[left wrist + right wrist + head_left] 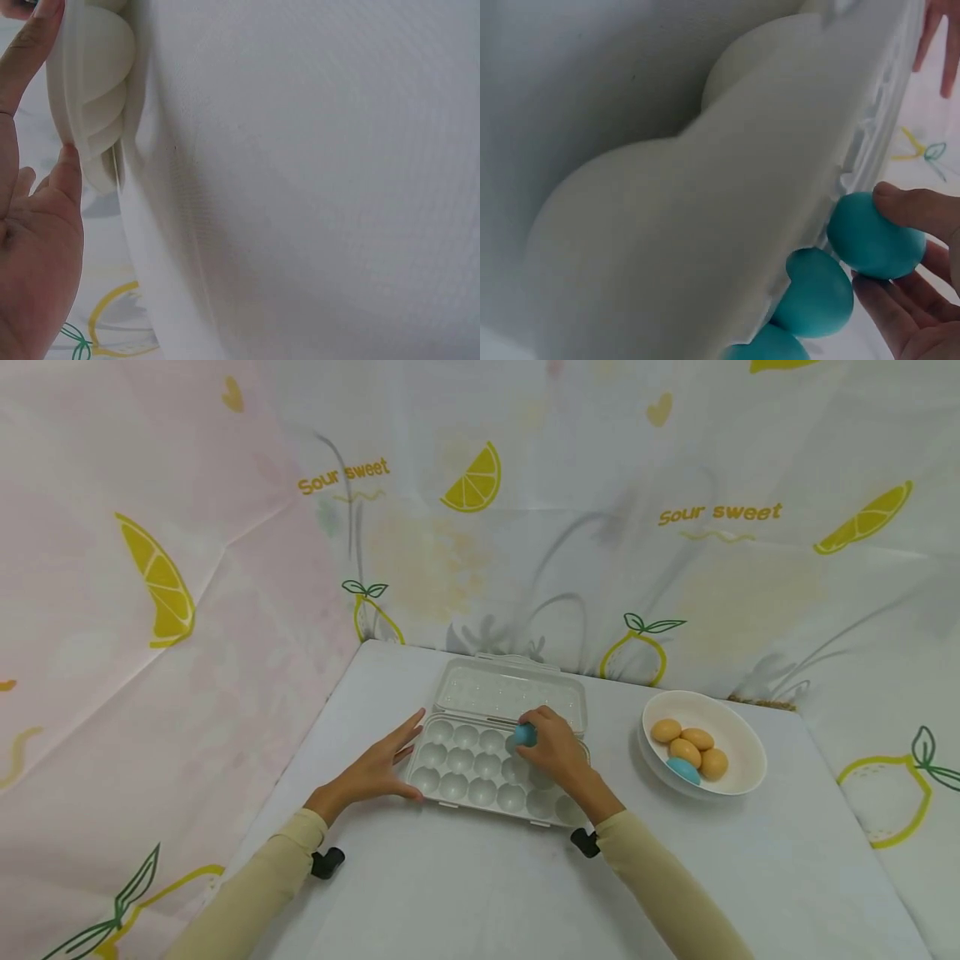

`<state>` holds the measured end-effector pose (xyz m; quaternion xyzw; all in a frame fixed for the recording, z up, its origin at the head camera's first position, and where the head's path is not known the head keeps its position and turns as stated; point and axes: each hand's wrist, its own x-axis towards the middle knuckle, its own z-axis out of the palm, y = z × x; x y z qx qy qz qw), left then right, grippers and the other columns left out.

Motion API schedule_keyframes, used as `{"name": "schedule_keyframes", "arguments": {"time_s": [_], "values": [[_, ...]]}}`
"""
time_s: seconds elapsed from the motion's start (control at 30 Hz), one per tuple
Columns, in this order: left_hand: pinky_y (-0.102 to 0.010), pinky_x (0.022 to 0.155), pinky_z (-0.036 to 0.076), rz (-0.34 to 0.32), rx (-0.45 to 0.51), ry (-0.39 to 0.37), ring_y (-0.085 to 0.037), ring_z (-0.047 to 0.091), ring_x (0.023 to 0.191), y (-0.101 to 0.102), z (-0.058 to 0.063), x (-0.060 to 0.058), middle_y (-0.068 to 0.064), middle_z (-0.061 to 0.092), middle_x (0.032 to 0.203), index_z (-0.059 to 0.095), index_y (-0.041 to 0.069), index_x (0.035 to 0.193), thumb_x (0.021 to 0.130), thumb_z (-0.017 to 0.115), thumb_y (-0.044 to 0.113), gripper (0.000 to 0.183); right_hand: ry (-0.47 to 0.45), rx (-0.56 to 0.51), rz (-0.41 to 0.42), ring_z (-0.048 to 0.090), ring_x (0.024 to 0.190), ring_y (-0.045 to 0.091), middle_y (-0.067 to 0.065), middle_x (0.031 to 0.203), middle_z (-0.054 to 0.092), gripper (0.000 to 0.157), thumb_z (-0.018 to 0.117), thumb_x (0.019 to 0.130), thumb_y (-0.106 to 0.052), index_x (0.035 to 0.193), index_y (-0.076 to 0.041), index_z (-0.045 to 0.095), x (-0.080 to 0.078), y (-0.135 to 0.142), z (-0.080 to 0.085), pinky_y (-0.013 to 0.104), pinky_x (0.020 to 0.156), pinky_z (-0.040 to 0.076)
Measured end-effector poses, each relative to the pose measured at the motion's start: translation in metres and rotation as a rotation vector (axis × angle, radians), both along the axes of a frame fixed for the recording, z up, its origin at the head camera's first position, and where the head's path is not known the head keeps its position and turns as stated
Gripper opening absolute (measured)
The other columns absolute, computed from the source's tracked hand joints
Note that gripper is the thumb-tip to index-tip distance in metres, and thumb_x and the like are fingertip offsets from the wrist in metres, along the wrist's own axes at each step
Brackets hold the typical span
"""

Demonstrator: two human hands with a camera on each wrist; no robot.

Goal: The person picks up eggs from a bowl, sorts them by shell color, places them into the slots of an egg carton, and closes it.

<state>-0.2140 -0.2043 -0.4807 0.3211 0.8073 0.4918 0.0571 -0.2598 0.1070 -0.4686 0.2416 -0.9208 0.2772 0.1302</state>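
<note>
A blue egg [525, 735] is pinched between the thumb and fingers of my right hand [557, 745], over the right part of a white egg tray [452, 787]. In the right wrist view this egg [874, 236] is beside another blue egg [817, 292] in the tray, and a third blue egg [769, 346] shows below. My right hand hides these two in the head view. With fingers spread, my left hand [373, 770] touches the tray's left edge. In the left wrist view its thumb and a finger [69, 169] rest along the rim.
Behind the tray lies its clear lid [510, 687], opened back. A white bowl [742, 760] to the right holds several light-brown eggs [686, 752] and one blue egg [683, 770]. A lemon-print cloth [480, 568] hangs behind the white table [480, 885].
</note>
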Motion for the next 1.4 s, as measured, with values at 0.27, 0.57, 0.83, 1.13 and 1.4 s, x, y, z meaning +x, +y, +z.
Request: {"name": "schedule_keyframes", "arguments": {"time_s": [0.27, 0.57, 0.83, 1.13, 1.4], "values": [[-0.045, 0.098, 0.032, 0.014, 0.036, 0.001, -0.034, 0.017, 0.128, -0.001, -0.015, -0.007, -0.009, 0.004, 0.146, 0.005, 0.01, 0.141, 0.048, 0.084, 0.007, 0.122, -0.001, 0.076, 0.003, 0.056, 0.081, 0.019, 0.001, 0.092, 0.053, 0.038, 0.078, 0.062, -0.017, 0.095, -0.01, 0.06, -0.002, -0.007, -0.008, 0.029, 0.07, 0.052], [-0.031, 0.1, 0.032, 0.046, -0.001, -0.024, -0.025, 0.017, 0.13, -0.004, -0.031, -0.015, 0.005, 0.003, 0.146, 0.004, 0.021, 0.142, 0.046, 0.084, 0.013, 0.125, 0.018, 0.128, 0.021, 0.056, 0.085, 0.017, 0.002, 0.095, 0.054, 0.039, 0.078, 0.063, -0.017, 0.097, -0.008, 0.061, -0.001, -0.011, -0.009, 0.026, 0.074, 0.051], [-0.032, 0.1, 0.031, 0.042, 0.003, -0.024, -0.025, 0.017, 0.13, -0.003, -0.029, -0.016, 0.003, 0.003, 0.146, 0.004, 0.019, 0.142, 0.047, 0.084, 0.013, 0.124, 0.005, 0.133, 0.032, 0.056, 0.086, 0.016, 0.002, 0.094, 0.056, 0.038, 0.079, 0.062, -0.015, 0.096, -0.005, 0.064, -0.003, -0.011, -0.007, 0.024, 0.075, 0.051], [-0.034, 0.1, 0.032, 0.044, 0.004, -0.011, -0.027, 0.017, 0.13, -0.004, -0.03, -0.015, 0.001, 0.003, 0.146, 0.004, 0.018, 0.142, 0.046, 0.084, 0.013, 0.125, 0.008, 0.128, 0.058, 0.056, 0.082, 0.016, 0.003, 0.091, 0.057, 0.028, 0.076, 0.067, -0.015, 0.091, -0.004, 0.067, -0.005, -0.011, -0.011, 0.022, 0.071, 0.051], [-0.049, 0.095, 0.032, 0.001, 0.038, 0.04, -0.037, 0.018, 0.126, -0.002, -0.013, -0.004, -0.016, 0.005, 0.144, 0.005, 0.006, 0.141, 0.049, 0.083, 0.007, 0.12, 0.078, 0.066, 0.066, 0.056, 0.082, 0.017, 0.004, 0.089, 0.058, 0.025, 0.073, 0.069, -0.012, 0.091, -0.003, 0.066, -0.001, -0.006, -0.008, 0.026, 0.071, 0.052]]}}
